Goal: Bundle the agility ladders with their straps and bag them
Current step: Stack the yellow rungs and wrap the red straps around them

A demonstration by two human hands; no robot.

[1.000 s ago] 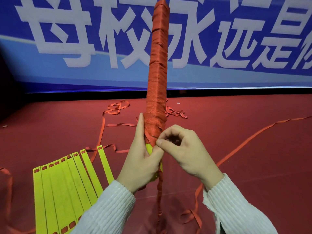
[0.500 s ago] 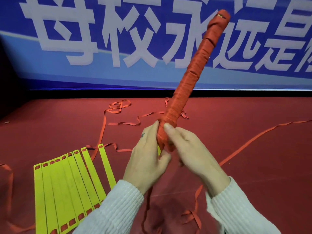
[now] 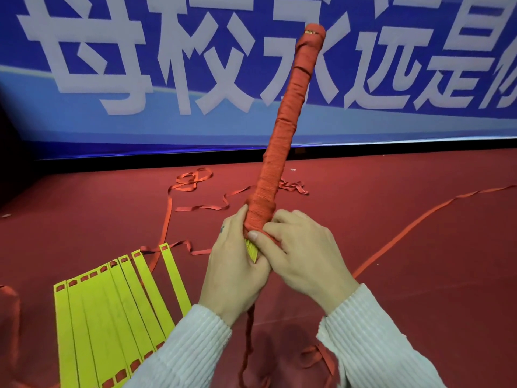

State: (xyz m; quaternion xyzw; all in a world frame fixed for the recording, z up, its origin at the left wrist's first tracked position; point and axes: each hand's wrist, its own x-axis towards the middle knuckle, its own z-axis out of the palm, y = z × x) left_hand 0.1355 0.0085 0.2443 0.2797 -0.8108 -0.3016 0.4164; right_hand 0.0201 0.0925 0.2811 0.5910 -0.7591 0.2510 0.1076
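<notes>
Hands meet at the low end of the bundle (image 3: 282,130), a long stick of rungs wound in red strap, held up off the floor and tilted up to the right across the banner (image 3: 112,65). Left hand (image 3: 235,273) curls round the base, fingers behind, thumb forward. Right hand (image 3: 305,253) grips from the other side, thumb tip pressed on the wrap just above the yellow rung ends (image 3: 251,249) that stick out below. Both hands clamped on the bundle and touching each other. Strap tail (image 3: 247,345) hangs down between the white sleeves (image 3: 372,340). Loose ladder (image 3: 112,309) lies fanned flat on the red floor (image 3: 419,275) at lower left, well apart from the bundle. Loose red straps (image 3: 193,179) trail over the floor behind and to the right.
</notes>
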